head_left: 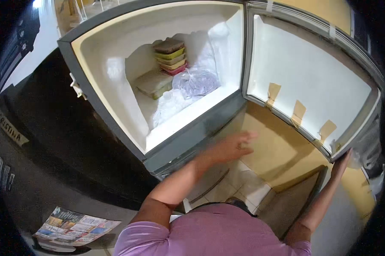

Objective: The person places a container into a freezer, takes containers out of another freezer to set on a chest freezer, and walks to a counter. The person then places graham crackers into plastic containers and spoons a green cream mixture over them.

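The freezer compartment (158, 9) stands open, with its white-lined door (305, 64) swung to the right. My right hand (342, 162) is at the door's lower outer corner, gripping the edge; most of its fingers are hidden. My left hand (237, 146) hovers below the compartment's front edge, slightly blurred, fingers apart and nothing in them. Inside, a stack of food containers with coloured rims (171, 57) rests against the frosted back wall. Beside it lie a clear plastic bag (196, 83) and a flat pale container (154, 84), with a lump of frost (171, 106) in front.
A dark appliance (73, 128) with a name label (11, 129) and a printed sheet (75, 226) stands at left. Tape strips (298, 113) cross the door's lower edge. Clear plastic (363, 149) hangs outside the door. Tiled floor (245, 183) and a yellow wall (278, 145) show below.
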The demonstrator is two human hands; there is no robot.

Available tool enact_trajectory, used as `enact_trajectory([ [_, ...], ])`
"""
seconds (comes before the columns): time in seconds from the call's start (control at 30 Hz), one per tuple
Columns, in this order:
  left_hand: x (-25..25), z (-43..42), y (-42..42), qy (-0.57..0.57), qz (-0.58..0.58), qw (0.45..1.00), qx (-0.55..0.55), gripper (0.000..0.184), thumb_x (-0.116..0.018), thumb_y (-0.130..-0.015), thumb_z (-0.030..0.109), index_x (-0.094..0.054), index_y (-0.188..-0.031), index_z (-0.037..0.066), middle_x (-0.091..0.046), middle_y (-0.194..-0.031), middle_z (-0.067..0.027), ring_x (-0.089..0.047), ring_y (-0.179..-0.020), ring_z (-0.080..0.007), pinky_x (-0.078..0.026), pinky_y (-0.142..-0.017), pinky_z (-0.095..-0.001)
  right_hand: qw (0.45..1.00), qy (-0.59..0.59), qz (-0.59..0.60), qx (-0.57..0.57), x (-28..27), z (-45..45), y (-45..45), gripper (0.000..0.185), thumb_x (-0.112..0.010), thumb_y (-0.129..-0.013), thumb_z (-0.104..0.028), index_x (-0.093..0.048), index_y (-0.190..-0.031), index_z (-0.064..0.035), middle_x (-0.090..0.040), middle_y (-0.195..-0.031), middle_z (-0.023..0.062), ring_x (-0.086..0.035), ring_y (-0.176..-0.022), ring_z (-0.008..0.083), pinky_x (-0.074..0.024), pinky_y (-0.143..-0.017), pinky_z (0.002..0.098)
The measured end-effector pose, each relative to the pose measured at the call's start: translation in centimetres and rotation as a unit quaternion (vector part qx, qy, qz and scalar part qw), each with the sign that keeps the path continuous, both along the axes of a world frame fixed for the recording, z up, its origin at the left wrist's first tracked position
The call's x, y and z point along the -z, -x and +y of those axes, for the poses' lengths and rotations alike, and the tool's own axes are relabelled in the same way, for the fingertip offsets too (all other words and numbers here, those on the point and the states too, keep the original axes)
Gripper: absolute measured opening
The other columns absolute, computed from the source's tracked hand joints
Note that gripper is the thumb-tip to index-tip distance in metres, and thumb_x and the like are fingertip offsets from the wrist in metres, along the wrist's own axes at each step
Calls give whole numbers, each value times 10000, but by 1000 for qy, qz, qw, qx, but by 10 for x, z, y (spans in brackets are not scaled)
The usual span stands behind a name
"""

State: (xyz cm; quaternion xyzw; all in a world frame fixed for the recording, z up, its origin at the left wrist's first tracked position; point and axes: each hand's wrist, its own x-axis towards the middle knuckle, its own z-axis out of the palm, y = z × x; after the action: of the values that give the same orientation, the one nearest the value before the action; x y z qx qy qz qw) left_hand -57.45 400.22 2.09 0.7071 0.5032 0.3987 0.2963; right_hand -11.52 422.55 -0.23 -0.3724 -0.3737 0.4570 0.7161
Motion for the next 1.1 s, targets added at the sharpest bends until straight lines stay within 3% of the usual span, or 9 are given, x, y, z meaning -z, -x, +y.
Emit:
enact_trajectory([
  [0.1,-57,69,36,-133,-37,986,-92,506,-662,-893,215,-493,-1357,104,-560,-1263,-71,-586,-1036,-169,-475,-923,-316,994,53,12,93,48,57,-5,705,-312,-973,-586,-357,-1427,-49,-483,-1363,160,-499,-1232,280,-425,-1001,435],
  [0.2,-121,113,87,-117,32,934,-337,423,-633,-905,215,-552,-1302,95,-656,-1046,-81,-610,-889,-128,-501,-783,-272,991,45,18,127,80,114,-6,673,-269,-991,-535,-366,-1410,-17,-468,-1364,179,-497,-1226,296,-442,-999,446],
  [0.47,-149,128,337,-91,-253,774,-573,321,-656,-887,324,-613,-1022,37,-619,-865,-84,-607,-749,-186,-531,-581,-327,975,-9,-15,221,76,139,30,610,-279,-1003,-474,-328,-1398,-12,-428,-1382,198,-474,-1237,322,-378,-1062,473],
  [0.53,-139,112,394,-87,-287,790,-535,316,-658,-886,344,-613,-999,53,-617,-843,-74,-607,-723,-187,-533,-562,-328,974,-9,22,223,83,157,19,604,-315,-998,-466,-346,-1387,-6,-436,-1372,201,-480,-1227,327,-385,-1050,469],
  [0.73,-151,149,422,-21,-376,779,-502,301,-673,-852,400,-643,-978,128,-609,-810,-31,-572,-628,-163,-513,-527,-297,830,-30,-406,383,123,173,3,557,-419,-990,-368,-352,-1403,0,-431,-1372,221,-488,-1208,333,-429,-1010,462],
  [0.87,-146,143,433,-50,-341,805,-483,387,-711,-816,396,-631,-1066,111,-632,-969,-53,-596,-819,-233,-540,-673,-388,918,34,-204,339,93,168,23,594,-398,-985,-418,-370,-1390,15,-464,-1344,233,-521,-1171,330,-438,-986,455],
  [0.93,-147,146,436,-56,-329,822,-461,444,-768,-775,357,-621,-1101,95,-636,-1074,-79,-613,-929,-293,-552,-745,-439,876,20,-338,342,94,173,-7,548,-408,-980,-398,-454,-1336,16,-513,-1303,217,-530,-1169,298,-449,-970,431],
  [1.03,-157,149,424,-110,-114,813,-560,569,-824,-686,308,-597,-1151,72,-643,-1125,-115,-623,-978,-296,-543,-801,-394,857,30,-317,405,11,142,35,472,-421,-980,-354,-553,-1255,6,-576,-1250,173,-555,-1144,247,-489,-902,401],
  [1.1,-162,139,421,-97,338,769,-534,640,-845,-639,283,-577,-1178,68,-642,-1142,-140,-621,-1029,-278,-529,-841,-375,821,-228,-250,460,-35,131,72,419,-449,-984,-340,-506,-1264,-33,-573,-1183,138,-564,-1056,240,-479,-866,403],
])
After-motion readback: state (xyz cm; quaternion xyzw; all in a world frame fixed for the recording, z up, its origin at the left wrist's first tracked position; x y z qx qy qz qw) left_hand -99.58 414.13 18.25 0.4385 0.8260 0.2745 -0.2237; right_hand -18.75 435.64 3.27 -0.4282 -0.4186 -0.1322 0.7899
